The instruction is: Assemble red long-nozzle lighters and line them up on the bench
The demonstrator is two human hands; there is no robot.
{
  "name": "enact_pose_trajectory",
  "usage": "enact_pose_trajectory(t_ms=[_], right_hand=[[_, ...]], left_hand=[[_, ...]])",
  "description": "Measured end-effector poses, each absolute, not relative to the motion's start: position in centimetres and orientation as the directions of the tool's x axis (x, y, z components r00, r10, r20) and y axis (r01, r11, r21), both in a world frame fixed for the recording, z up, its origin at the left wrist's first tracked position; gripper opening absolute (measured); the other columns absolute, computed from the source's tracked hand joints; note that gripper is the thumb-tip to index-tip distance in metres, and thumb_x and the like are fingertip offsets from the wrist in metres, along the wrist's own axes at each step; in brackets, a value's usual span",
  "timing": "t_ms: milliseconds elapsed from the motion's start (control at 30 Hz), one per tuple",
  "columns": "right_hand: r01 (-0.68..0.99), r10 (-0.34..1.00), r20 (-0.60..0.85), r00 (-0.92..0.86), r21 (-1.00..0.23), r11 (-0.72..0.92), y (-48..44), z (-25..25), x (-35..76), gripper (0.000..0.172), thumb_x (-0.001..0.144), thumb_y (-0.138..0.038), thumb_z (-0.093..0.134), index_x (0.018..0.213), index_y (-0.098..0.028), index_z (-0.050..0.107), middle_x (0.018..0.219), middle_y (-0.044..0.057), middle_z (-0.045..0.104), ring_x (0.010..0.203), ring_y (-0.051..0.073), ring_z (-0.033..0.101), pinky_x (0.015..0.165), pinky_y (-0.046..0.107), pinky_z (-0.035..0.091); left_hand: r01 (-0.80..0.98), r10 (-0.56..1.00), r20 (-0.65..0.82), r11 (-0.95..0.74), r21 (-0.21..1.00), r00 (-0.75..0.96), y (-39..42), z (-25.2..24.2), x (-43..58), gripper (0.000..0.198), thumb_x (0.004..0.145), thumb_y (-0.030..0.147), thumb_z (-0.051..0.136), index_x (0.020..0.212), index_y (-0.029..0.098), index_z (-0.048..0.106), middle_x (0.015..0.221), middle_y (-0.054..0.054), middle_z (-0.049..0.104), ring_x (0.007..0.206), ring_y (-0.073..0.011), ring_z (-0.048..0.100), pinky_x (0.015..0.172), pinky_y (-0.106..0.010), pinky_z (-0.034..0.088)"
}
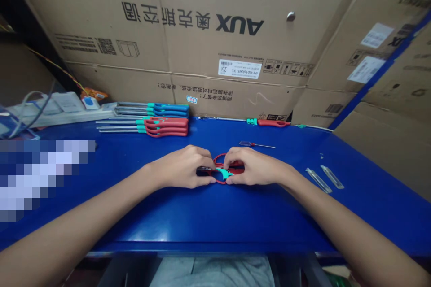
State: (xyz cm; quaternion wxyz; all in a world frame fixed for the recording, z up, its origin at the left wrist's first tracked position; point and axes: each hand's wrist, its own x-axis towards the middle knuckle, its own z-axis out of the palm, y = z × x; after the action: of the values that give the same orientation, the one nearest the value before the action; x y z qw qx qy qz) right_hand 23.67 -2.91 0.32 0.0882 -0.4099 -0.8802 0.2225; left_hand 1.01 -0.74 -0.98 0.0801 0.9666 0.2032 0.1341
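Observation:
Both hands meet over a red long-nosed lighter [220, 182] whose casing looks opened, with a teal trigger [222, 173] showing in the middle. My left hand [188, 166] closes its thumb and fingers on the left part of it, beside a dark metal piece [203, 169]. On the right part, my right hand [247, 166] pinches with thumb and fingertips. The fingers hide much of the handle. Just beyond the hands lies a small screwdriver [247, 144] with a clear and red handle.
Stacked lighters with red handles [168, 127] and blue handles [171, 110] lie at the back left, near a white power strip [77, 115]. Another red lighter [272, 123] rests along the back. Two clear fuel tubes [332, 176] lie right. Cardboard [195, 45] walls the blue table [202, 224].

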Motion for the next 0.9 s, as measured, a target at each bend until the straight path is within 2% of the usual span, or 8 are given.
enact_pose_trajectory(t_ms=[200, 600, 900], right_hand=[[0.701, 0.799, -0.031, -0.6, -0.502, 0.507, -3.01, 0.51, 23.51, 0.022, 0.075, -0.025, 0.073, 0.093, -0.017, 0.064, 0.089, 0.003, 0.065, 0.076, 0.016, 0.057, 0.066, 0.027, 0.044], [0.688, 0.778, -0.032, -0.627, -0.492, 0.534, -2.8, 0.35, 23.65, 0.022, 0.077, -0.029, 0.073, 0.095, -0.017, 0.069, 0.094, 0.005, 0.064, 0.08, 0.017, 0.059, 0.073, 0.029, 0.045], [0.703, 0.788, 0.006, -0.616, -0.447, 0.553, -2.89, 0.29, 23.63, 0.021, 0.076, -0.027, 0.074, 0.094, -0.017, 0.068, 0.09, 0.004, 0.062, 0.077, 0.016, 0.055, 0.07, 0.029, 0.043]], left_hand=[[0.392, 0.432, 0.223, -0.898, 0.201, 0.874, -0.63, -0.96, 0.93, 0.021, 0.087, 0.034, 0.063, 0.093, 0.016, 0.072, 0.086, -0.006, 0.07, 0.077, -0.016, 0.066, 0.071, -0.024, 0.047], [0.393, 0.443, 0.211, -0.888, 0.24, 0.871, -0.69, -1.03, 0.98, 0.018, 0.085, 0.03, 0.064, 0.087, 0.014, 0.074, 0.09, -0.008, 0.07, 0.08, -0.017, 0.066, 0.075, -0.025, 0.049], [0.389, 0.45, 0.255, -0.885, 0.255, 0.856, -0.75, -1.03, 0.99, 0.014, 0.083, 0.027, 0.064, 0.087, 0.014, 0.07, 0.09, -0.007, 0.068, 0.082, -0.0168, 0.063, 0.076, -0.025, 0.047]])
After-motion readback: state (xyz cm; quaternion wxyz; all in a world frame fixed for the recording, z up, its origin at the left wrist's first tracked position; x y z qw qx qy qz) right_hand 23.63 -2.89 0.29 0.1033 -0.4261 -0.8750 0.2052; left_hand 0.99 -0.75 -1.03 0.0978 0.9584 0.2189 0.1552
